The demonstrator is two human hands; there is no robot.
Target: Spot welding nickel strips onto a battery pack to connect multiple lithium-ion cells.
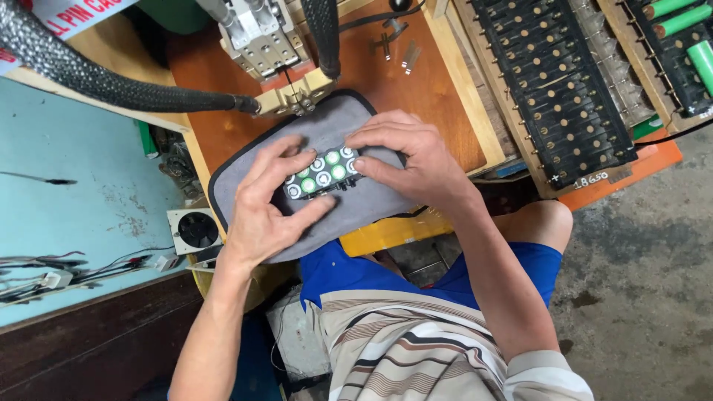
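Note:
A small black holder of green cylindrical cells rests on a grey pad on the orange worktop. My left hand grips the holder's left end and near side with thumb and fingers. My right hand clasps its right end, fingers curled over the top edge. The cells' round white and green ends face up between my two hands.
A metal welding head with thick braided cables hangs just beyond the pad. Loose metal strips lie on the worktop. Long black cell holders and green cells fill trays at right. A small fan sits at left.

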